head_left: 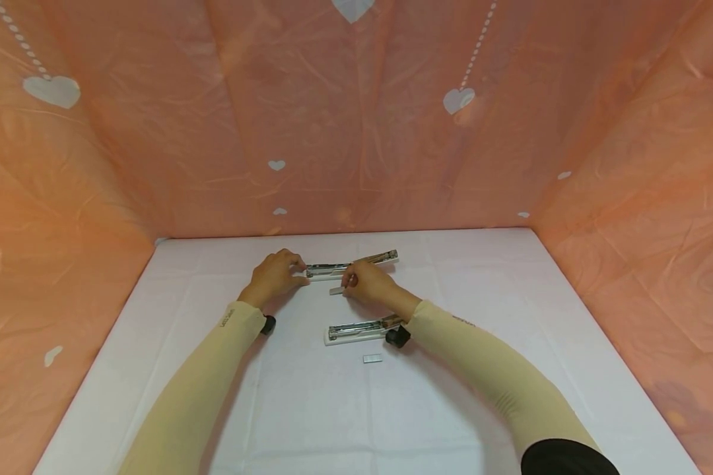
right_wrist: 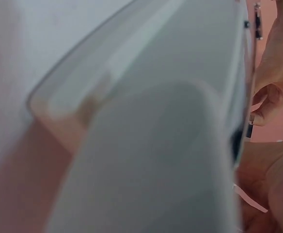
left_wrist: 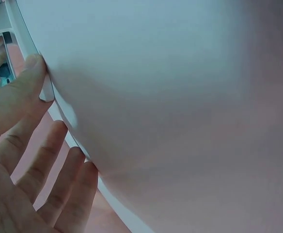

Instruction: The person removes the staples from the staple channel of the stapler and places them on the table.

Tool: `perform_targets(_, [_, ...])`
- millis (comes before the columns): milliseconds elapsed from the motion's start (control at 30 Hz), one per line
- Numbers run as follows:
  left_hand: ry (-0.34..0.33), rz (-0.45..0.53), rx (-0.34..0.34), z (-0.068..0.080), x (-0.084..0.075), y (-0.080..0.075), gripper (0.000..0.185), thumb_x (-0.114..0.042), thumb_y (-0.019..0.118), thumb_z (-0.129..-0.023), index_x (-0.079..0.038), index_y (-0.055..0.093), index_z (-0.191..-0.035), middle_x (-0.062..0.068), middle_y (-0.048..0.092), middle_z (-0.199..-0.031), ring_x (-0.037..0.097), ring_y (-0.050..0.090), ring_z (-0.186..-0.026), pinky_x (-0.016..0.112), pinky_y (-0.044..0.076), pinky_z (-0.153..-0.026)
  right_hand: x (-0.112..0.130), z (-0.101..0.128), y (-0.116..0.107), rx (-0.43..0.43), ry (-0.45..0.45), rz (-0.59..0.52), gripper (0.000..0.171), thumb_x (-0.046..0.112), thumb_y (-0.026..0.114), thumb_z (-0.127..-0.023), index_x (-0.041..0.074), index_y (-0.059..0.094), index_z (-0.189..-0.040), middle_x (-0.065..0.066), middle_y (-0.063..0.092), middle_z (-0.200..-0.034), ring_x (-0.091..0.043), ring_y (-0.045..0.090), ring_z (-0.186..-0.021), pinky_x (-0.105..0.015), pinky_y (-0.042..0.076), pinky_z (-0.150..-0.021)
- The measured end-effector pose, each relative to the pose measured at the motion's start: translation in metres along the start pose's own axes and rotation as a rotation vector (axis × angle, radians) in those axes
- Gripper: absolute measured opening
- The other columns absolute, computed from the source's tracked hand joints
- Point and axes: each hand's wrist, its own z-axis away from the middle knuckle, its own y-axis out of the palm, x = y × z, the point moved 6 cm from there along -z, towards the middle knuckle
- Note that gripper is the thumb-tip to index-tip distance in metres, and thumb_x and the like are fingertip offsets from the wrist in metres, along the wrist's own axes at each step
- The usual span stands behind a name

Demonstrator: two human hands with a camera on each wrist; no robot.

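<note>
Two opened staplers with white bases and bare metal channels lie on the white table. At the far stapler [head_left: 325, 269], my left hand [head_left: 275, 275] grips the left end of the base; the left wrist view shows the thumb [left_wrist: 32, 70] against its white edge. My right hand [head_left: 368, 284] pinches a small grey staple strip [head_left: 336, 290] just in front of that stapler. The near stapler [head_left: 354, 331] lies under my right wrist, which covers its right end. A pale blurred surface fills much of the right wrist view.
A second staple strip [head_left: 372, 358] lies in front of the near stapler. The white tabletop [head_left: 309, 409] meets orange sheeting [head_left: 356, 132] with pale hearts at the back and sides. A black wrist camera [head_left: 398, 336] sits beside the near stapler.
</note>
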Motion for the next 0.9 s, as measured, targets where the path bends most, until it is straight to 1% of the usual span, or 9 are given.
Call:
perform_targets(200, [0.003,0.002,-0.003,0.000,0.000,0.000,0.036,-0.028,0.083,-0.096,-0.007,0.076,-0.125,0.017,0.064,-0.140,0.041,0.057,-0.130,0.060,0.047,-0.109,0.000,0.001,-0.001,-0.002,0.025,0.012,0.008,0.009,0.083,-0.093,0.010,0.078,-0.098,-0.003,0.068,-0.094,-0.015,0.061,-0.086,-0.030,0.050,-0.079])
perform_targets(300, [0.010,0.005,0.004,-0.001,0.001,0.000,0.039,-0.027,0.083,-0.096,-0.007,0.074,-0.128,0.018,0.063,-0.140,0.041,0.057,-0.131,0.060,0.047,-0.109,-0.002,0.001,0.000,0.001,0.038,0.016,0.008,0.009,0.083,-0.093,0.010,0.078,-0.099,-0.003,0.068,-0.094,-0.015,0.061,-0.087,-0.030,0.051,-0.080])
perform_targets(433, [0.014,0.029,0.034,-0.001,0.004,0.001,0.046,-0.029,0.081,-0.098,-0.006,0.069,-0.136,0.019,0.060,-0.146,0.042,0.053,-0.137,0.060,0.043,-0.114,-0.003,0.000,0.000,0.006,0.046,0.018,0.010,0.009,0.083,-0.094,0.009,0.078,-0.102,-0.004,0.068,-0.096,-0.017,0.062,-0.089,-0.031,0.051,-0.082])
perform_targets(533, [0.001,0.079,0.068,0.001,0.008,0.002,0.054,-0.031,0.076,-0.101,-0.004,0.061,-0.146,0.020,0.056,-0.152,0.043,0.047,-0.145,0.060,0.038,-0.119,0.000,0.002,-0.004,0.018,0.033,0.032,0.011,0.013,0.081,-0.097,0.009,0.077,-0.106,-0.004,0.070,-0.097,-0.017,0.064,-0.090,-0.032,0.052,-0.082])
perform_targets(633, [0.004,0.116,0.087,0.007,0.014,-0.001,0.059,-0.031,0.071,-0.105,-0.001,0.054,-0.152,0.023,0.052,-0.157,0.044,0.043,-0.150,0.060,0.033,-0.123,0.004,0.007,-0.016,0.032,0.013,0.031,0.014,0.021,0.077,-0.101,0.010,0.077,-0.110,-0.004,0.073,-0.097,-0.017,0.066,-0.090,-0.034,0.054,-0.084])
perform_targets(667, [0.009,0.121,0.087,0.009,0.015,-0.003,0.059,-0.031,0.069,-0.106,-0.001,0.052,-0.154,0.024,0.051,-0.158,0.044,0.042,-0.151,0.061,0.033,-0.123,0.005,0.009,-0.022,0.030,0.009,0.028,0.017,0.024,0.076,-0.102,0.010,0.077,-0.111,-0.004,0.074,-0.098,-0.018,0.067,-0.091,-0.036,0.054,-0.088])
perform_targets(700, [0.016,0.121,0.085,0.012,0.017,-0.005,0.058,-0.030,0.068,-0.107,0.000,0.051,-0.154,0.025,0.050,-0.158,0.045,0.041,-0.151,0.062,0.032,-0.123,0.006,0.012,-0.029,0.026,0.004,0.018,0.019,0.025,0.075,-0.102,0.010,0.077,-0.112,-0.004,0.074,-0.099,-0.019,0.068,-0.092,-0.038,0.054,-0.090])
perform_targets(800, [0.025,0.109,0.061,0.021,0.020,-0.016,0.057,-0.031,0.065,-0.109,-0.003,0.050,-0.156,0.025,0.047,-0.160,0.046,0.041,-0.151,0.065,0.033,-0.122,0.004,0.023,-0.055,-0.028,-0.012,-0.024,0.022,0.028,0.074,-0.103,0.009,0.076,-0.114,-0.006,0.077,-0.103,-0.021,0.070,-0.096,-0.042,0.055,-0.092])
perform_targets(900, [0.010,0.111,0.028,0.034,0.022,-0.029,0.058,-0.036,0.060,-0.110,-0.007,0.048,-0.159,0.022,0.043,-0.165,0.047,0.040,-0.152,0.067,0.033,-0.120,-0.005,0.038,-0.079,-0.097,-0.026,-0.048,0.026,0.028,0.074,-0.103,0.007,0.075,-0.120,-0.010,0.077,-0.111,-0.028,0.071,-0.104,-0.046,0.056,-0.094])
